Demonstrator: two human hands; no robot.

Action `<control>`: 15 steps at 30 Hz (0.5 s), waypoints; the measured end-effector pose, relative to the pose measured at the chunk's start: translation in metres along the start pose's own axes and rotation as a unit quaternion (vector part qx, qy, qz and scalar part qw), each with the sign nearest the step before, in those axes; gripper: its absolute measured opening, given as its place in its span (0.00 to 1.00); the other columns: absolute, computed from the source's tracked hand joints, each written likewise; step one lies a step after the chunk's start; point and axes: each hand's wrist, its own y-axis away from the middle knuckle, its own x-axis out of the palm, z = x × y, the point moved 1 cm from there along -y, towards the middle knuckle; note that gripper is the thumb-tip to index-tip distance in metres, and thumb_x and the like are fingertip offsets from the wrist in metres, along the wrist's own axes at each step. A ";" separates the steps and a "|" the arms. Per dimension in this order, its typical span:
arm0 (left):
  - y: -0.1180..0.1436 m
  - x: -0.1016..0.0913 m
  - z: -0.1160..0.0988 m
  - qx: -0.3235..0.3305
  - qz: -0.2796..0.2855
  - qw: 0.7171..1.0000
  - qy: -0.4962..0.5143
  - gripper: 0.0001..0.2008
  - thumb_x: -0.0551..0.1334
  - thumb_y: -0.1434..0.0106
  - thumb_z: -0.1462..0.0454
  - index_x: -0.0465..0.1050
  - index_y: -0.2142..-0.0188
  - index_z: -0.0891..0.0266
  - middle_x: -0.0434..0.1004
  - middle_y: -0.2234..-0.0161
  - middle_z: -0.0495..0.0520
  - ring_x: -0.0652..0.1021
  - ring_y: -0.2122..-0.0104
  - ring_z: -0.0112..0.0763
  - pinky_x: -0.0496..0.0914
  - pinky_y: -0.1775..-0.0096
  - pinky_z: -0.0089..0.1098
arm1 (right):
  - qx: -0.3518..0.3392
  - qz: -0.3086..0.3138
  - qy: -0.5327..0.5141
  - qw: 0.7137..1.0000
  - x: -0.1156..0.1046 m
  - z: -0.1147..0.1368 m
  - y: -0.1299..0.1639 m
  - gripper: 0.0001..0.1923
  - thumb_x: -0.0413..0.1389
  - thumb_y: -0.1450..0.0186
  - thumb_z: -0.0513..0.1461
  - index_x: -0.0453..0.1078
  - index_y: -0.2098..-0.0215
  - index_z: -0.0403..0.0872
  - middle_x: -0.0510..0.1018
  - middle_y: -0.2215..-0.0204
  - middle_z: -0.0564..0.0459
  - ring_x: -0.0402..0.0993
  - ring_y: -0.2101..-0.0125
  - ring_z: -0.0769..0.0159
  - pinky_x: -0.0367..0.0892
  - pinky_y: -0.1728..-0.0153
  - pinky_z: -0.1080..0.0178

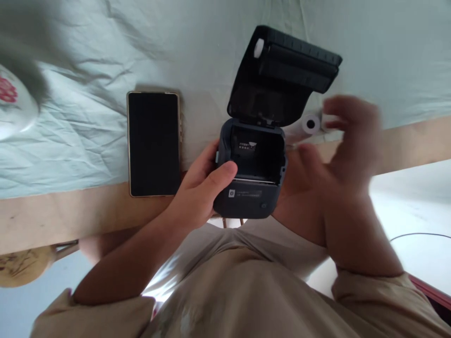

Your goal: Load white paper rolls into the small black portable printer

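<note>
Here: small dark label printer (251, 188), lid (282, 75) flipped up and back, empty paper bay showing, held just over the near edge of the counter (52, 216). Left hand (200, 192) wrapped round the printer's left flank, thumb lying across the front rim of the bay, fingers behind; closed on the body. Right hand (338, 155) blurred with motion, fingers curled about a small white paper roll (312, 124) just right of the lid hinge; pinching it, apparently, though the blur leaves the exact hold unclear.

Likely handling, judged from looks alone: printer a rigid plastic shell, compact, light enough for one hand, matte sides giving decent grip. Best held low on the body, as now, well off the raised lid: hinge and roller bar probably the weak points, prone to strain if used as a handle. Roll light, stiff at the core, soft and easily dented at the edge, outer wrap prone to unwinding; best taken by its flat ends, or with a finger over the loose tail.

Nearby: dark-screened phone (154, 143) flat to the left on a pale green cloth (88, 141), apart from the printer; a white object with a red mark (10, 103) at far left.
</note>
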 end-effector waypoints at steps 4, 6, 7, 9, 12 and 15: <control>0.000 0.001 0.001 0.003 0.000 1.000 -0.008 0.24 0.72 0.40 0.50 0.77 0.48 0.57 0.81 0.63 0.54 0.83 0.65 0.40 0.79 0.68 0.34 | -0.019 0.019 0.065 0.997 0.022 0.001 -0.008 0.24 0.57 0.33 0.39 0.65 0.39 0.52 0.72 0.50 0.46 0.74 0.48 0.59 0.75 0.45 0.52; -0.001 0.000 0.002 0.001 0.015 1.000 0.011 0.24 0.72 0.39 0.50 0.76 0.47 0.57 0.82 0.61 0.54 0.84 0.63 0.41 0.80 0.66 0.35 | 0.021 0.028 0.049 0.998 0.026 -0.002 -0.011 0.26 0.56 0.34 0.37 0.63 0.38 0.57 0.71 0.50 0.49 0.74 0.50 0.61 0.76 0.46 0.53; -0.001 0.000 0.003 -0.001 0.025 0.999 0.022 0.24 0.71 0.39 0.50 0.75 0.46 0.57 0.82 0.59 0.54 0.84 0.61 0.41 0.80 0.66 0.34 | 0.042 0.024 0.012 0.999 0.027 -0.003 -0.012 0.29 0.57 0.34 0.37 0.61 0.36 0.60 0.71 0.49 0.50 0.75 0.52 0.63 0.77 0.50 0.55; -0.003 -0.001 0.005 -0.002 0.044 0.998 0.042 0.26 0.71 0.39 0.50 0.73 0.45 0.57 0.83 0.57 0.55 0.85 0.60 0.40 0.80 0.65 0.34 | 0.078 0.000 -0.119 0.990 0.027 -0.004 -0.012 0.37 0.60 0.34 0.38 0.54 0.33 0.70 0.73 0.51 0.55 0.76 0.59 0.67 0.76 0.60 0.62; -0.003 -0.003 0.006 0.006 0.050 0.998 0.047 0.29 0.72 0.40 0.50 0.72 0.44 0.59 0.83 0.53 0.56 0.84 0.56 0.41 0.80 0.60 0.34 | 0.097 -0.057 -0.296 0.949 0.022 -0.004 -0.010 0.29 0.60 0.33 0.43 0.61 0.37 0.72 0.76 0.57 0.58 0.76 0.66 0.71 0.73 0.68 0.65; -0.004 -0.006 0.009 0.025 0.048 0.998 0.035 0.27 0.72 0.39 0.51 0.73 0.44 0.59 0.82 0.50 0.56 0.83 0.52 0.40 0.80 0.56 0.33 | 0.074 -0.117 -0.279 0.950 0.006 -0.002 -0.004 0.22 0.54 0.30 0.45 0.67 0.39 0.70 0.73 0.50 0.58 0.80 0.57 0.67 0.78 0.61 0.61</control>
